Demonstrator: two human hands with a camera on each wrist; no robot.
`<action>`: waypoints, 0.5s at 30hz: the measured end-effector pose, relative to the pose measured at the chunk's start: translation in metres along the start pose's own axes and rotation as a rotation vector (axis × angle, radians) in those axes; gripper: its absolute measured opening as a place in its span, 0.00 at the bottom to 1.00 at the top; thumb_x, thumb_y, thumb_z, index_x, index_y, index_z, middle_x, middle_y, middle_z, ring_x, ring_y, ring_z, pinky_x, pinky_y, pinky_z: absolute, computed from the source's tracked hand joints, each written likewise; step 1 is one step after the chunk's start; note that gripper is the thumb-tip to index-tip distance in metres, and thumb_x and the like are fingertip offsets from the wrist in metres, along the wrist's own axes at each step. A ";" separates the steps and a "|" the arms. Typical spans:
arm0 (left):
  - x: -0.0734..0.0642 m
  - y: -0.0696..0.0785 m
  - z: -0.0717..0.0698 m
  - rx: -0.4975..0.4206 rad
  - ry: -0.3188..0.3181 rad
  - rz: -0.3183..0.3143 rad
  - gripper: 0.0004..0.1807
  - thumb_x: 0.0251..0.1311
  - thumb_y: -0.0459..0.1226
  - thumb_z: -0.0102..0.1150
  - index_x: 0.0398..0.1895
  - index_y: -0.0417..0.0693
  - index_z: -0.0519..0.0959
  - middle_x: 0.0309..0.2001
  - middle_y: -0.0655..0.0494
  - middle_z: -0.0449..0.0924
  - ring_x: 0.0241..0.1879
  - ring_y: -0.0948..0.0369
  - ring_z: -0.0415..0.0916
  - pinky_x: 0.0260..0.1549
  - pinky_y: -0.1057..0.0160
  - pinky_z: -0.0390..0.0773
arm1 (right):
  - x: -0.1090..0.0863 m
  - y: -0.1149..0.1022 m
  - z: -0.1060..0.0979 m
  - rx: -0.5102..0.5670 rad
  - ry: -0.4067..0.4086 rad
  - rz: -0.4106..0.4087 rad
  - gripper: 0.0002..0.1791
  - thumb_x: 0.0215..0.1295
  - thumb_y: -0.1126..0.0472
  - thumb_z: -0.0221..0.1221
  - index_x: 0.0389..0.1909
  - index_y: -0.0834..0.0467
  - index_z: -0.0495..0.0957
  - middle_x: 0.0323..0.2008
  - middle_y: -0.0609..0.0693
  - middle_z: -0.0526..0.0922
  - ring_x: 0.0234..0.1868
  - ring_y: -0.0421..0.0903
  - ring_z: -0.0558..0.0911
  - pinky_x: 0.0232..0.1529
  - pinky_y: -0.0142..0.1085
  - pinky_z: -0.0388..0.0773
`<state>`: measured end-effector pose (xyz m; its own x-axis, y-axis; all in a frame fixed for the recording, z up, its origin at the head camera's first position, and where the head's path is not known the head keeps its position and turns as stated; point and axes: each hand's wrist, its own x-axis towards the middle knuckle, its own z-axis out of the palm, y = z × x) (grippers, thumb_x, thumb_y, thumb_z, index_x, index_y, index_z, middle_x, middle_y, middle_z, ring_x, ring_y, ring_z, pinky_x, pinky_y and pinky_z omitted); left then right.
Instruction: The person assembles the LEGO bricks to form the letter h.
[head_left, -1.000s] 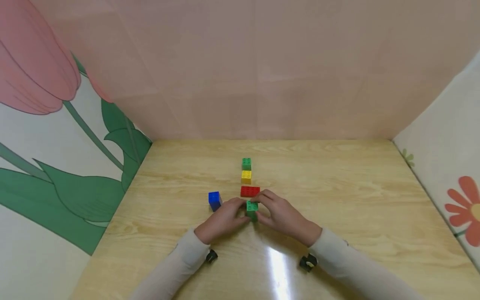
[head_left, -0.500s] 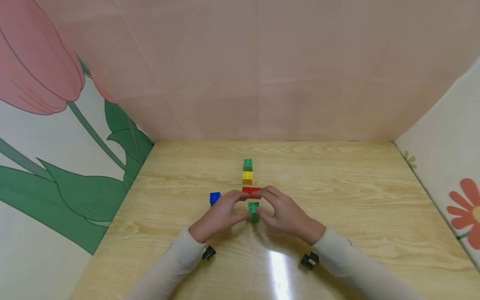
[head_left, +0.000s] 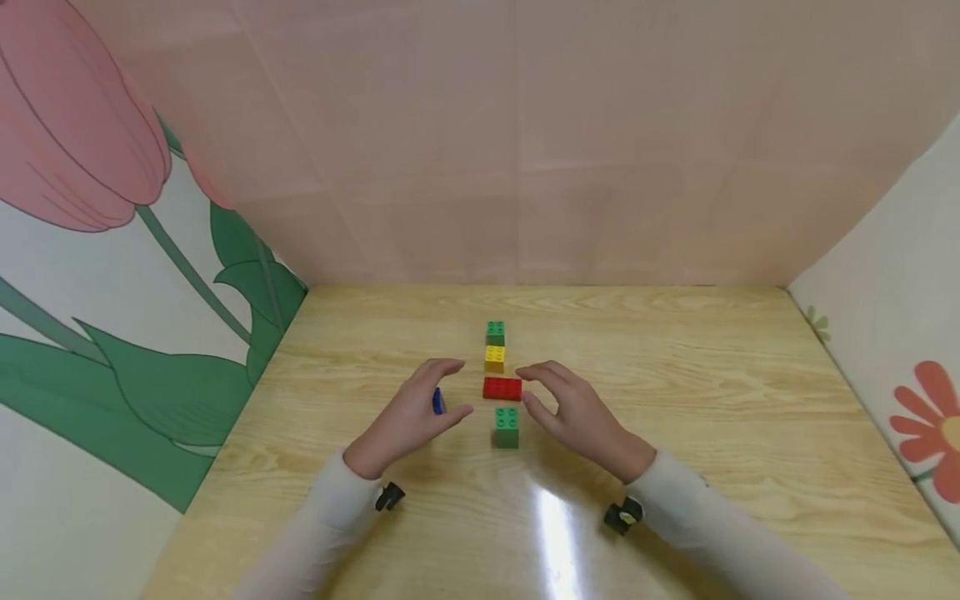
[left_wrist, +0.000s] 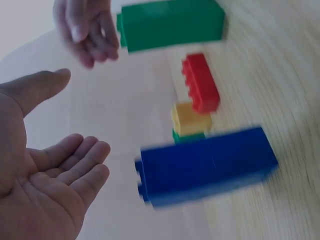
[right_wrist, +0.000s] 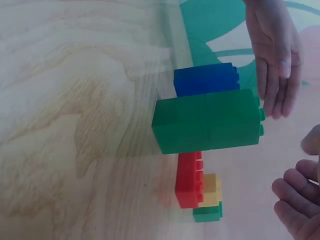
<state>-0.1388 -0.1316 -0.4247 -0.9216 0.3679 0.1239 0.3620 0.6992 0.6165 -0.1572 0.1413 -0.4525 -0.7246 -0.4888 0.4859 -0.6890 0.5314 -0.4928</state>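
Observation:
A stack of two green toy bricks [head_left: 507, 428] stands upright on the table in front of the long red brick [head_left: 502, 388]. My right hand [head_left: 585, 421] hovers at its right, thumb and fingers spread, holding nothing. On the left, my left hand [head_left: 408, 421] is above and beside a blue brick stack [left_wrist: 207, 165], which it partly hides in the head view. The left wrist view has this hand's thumb and fingers apart, with a gap between them and the blue stack. Beyond the red brick sit a yellow brick [head_left: 495, 358] and a smaller green brick [head_left: 496, 332].
A light wooden table [head_left: 675, 358] carries all the bricks. A plain pinkish wall [head_left: 525, 167] rises at its back edge. Flower-printed panels [head_left: 172, 333] flank the sides. Small dark cameras [head_left: 622, 515] are worn at the wrists.
Both hands were at the green stack and have come away from it. The left hand has moved left to the blue stack; the right has shifted slightly right. The green stack remains standing.

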 end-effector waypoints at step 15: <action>-0.015 -0.049 -0.010 -0.055 -0.004 -0.118 0.38 0.59 0.47 0.68 0.70 0.47 0.63 0.66 0.52 0.66 0.66 0.55 0.64 0.63 0.50 0.68 | 0.001 0.011 0.013 -0.028 -0.064 0.112 0.22 0.63 0.63 0.65 0.59 0.59 0.76 0.52 0.51 0.80 0.53 0.48 0.80 0.52 0.43 0.80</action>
<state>-0.1442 -0.1770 -0.4489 -0.9567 0.2876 0.0448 0.2427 0.7032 0.6682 -0.1661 0.1377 -0.4667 -0.7972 -0.4683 0.3810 -0.6035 0.6038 -0.5207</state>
